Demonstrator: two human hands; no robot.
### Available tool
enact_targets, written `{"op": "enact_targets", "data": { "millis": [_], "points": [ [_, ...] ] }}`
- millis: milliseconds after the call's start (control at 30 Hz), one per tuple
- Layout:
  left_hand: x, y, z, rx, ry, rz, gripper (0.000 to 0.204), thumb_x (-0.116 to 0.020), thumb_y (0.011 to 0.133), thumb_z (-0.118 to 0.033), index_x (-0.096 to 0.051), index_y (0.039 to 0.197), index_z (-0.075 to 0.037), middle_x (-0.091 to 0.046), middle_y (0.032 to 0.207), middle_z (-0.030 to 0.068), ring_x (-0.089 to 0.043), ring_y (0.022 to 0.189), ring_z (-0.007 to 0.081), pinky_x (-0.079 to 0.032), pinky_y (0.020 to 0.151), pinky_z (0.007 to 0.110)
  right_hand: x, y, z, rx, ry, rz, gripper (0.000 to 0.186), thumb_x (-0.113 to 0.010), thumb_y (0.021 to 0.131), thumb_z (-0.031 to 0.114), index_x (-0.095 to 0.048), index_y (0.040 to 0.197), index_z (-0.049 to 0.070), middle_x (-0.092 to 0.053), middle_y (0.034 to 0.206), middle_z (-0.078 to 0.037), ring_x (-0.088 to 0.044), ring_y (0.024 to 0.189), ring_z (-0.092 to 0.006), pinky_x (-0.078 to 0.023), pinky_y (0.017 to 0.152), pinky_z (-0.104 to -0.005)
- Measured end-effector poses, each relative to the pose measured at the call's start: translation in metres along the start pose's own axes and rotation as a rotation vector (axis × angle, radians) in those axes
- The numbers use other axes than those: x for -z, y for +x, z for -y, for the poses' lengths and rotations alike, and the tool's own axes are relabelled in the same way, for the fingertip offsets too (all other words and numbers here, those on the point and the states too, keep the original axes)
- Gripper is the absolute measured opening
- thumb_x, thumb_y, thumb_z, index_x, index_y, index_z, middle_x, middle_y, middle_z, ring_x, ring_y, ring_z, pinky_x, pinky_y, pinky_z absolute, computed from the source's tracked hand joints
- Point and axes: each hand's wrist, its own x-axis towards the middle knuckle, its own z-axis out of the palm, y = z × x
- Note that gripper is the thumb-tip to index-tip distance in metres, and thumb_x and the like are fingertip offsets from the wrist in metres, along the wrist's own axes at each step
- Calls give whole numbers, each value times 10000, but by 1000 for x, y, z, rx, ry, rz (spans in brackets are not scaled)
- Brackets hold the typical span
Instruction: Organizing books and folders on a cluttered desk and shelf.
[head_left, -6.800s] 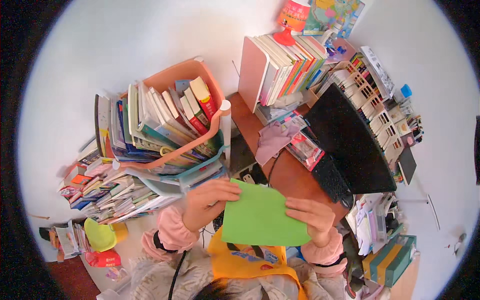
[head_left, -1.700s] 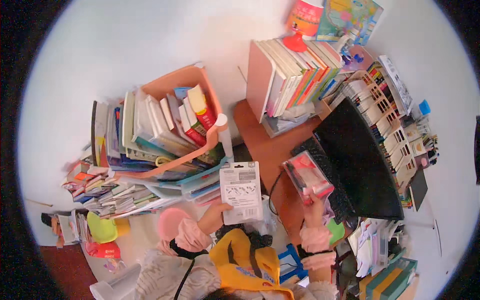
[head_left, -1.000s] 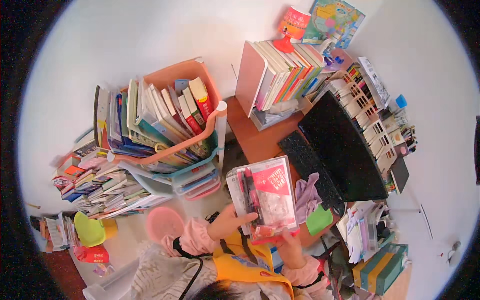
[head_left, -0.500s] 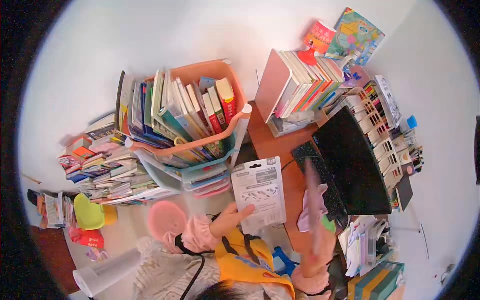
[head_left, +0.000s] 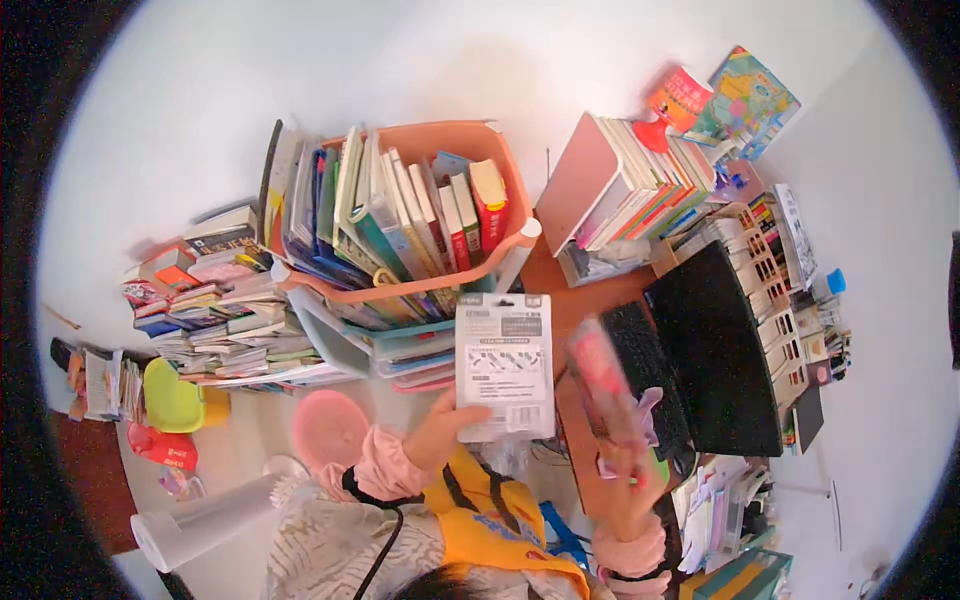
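My left hand is closed on the lower left edge of a white blister card, its printed back facing up, with a hang hole at the top. Off to the right, my right hand grips a long, flat pink-and-red package. Motion blurs it, so its exact kind is hidden. The package is raised over the brown desk, beside a black keyboard. A bit of lilac cloth shows behind it.
An orange-rimmed cart full of books stands ahead. A monitor and a book rack occupy the desk. Stacked books, a pink bin and a clear tube are at left.
The blister card has turned more upright and shifted slightly left and up. In my right hand, the pink package has swung from edge-on to show its broad side. The whole view has shifted a little.
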Motion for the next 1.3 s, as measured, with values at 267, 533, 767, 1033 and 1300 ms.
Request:
{"op": "enact_targets", "data": {
  "millis": [267, 533, 767, 1033, 1300],
  "points": [
    [-10, 7, -20, -1074, 1756, 412, 585, -634, 652, -189, -514, 1224, -214, -451, 1309, 22, -435, 1159, 246, -319, 986, 416, -13, 10, 0, -673, 1081, 200, 330, -481, 921, 263, -484, 1150, 25, -605, 1001, -98, -607, 704, -184, -485, 527, -308],
    [-10, -14, -10, -817, 1938, 435, 766, -684, 602, -301, -409, 1313, -219, -382, 1354, 68, -438, 1127, 268, -375, 890, 415, -31, -3, -1, -727, 1049, 237, 477, -351, 953, 385, -509, 1124, -31, -604, 1055, -125, -604, 938, -200, -491, 820, -310],
    [-23, -25, -12, -639, 1889, 419, 709, -623, 680, -245, -375, 1340, -168, -373, 1354, 125, -453, 1073, 285, -388, 853, 402, -49, -17, -1, -739, 1124, 212, 547, -334, 938, 449, -454, 1203, -14, -558, 1153, -134, -583, 1008, -214, -484, 851, -333],
    [-19, -18, 8, -826, 2165, 232, 547, -477, 789, -133, -398, 1325, -210, -375, 1356, 103, -453, 1068, 245, -390, 846, 386, -49, -14, 9, -772, 1409, 170, 508, -432, 916, 431, -471, 1202, 13, -592, 1077, -114, -607, 924, -198, -500, 797, -306],
    [-3, -3, -4, -788, 1992, 195, 609, -519, 732, -95, -389, 1320, -185, -368, 1345, 136, -417, 1152, 290, -350, 943, 418, -44, -10, -17, -695, 1062, 279, 401, -558, 790, -29, -453, 1176, -10, -577, 1090, -132, -599, 964, -231, -511, 815, -339]
  ]
}}
